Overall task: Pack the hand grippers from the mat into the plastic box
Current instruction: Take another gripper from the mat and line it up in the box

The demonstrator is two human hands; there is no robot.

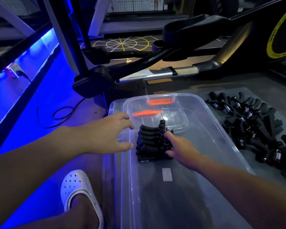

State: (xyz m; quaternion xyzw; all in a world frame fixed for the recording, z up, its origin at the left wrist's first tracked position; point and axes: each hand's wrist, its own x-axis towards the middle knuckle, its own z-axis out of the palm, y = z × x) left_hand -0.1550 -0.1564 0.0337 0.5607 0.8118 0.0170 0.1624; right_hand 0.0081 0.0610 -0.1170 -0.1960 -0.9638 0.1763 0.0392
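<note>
Several stacked hand grippers (148,142) are pinched in the plastic box (224,129) by the right hand (182,150); the left hand (106,134) is spread wide; toppling could be caused by abrupt release.

Blurred lettering, perhaps "HEW", on the yellow flywheel ring (273,36).

Clear glossy plastic box (208,123), matt black foam-handled hand grippers (149,142) with shiny metal springs, matt grey mat (248,95).
</note>
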